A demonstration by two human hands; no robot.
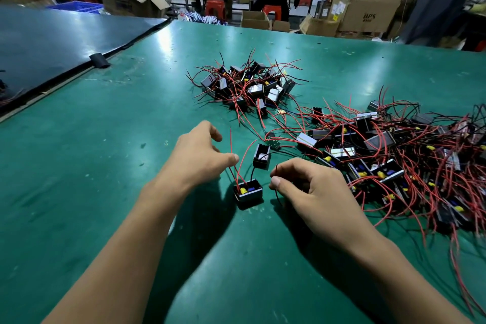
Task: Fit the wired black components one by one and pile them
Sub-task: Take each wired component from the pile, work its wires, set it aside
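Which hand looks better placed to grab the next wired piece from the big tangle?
Right, probably. The right hand sits next to the big tangle on its own side, though its fingers pinch a thin dark wire. The left hand is beyond the small black box, farther from it.

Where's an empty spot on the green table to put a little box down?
Bare table lies left of the left hand, up to the black mat, and at the near edge between both forearms. Crowded: the far pile, the right pile, and around the box between that hand and the right hand, which pinches a wire.
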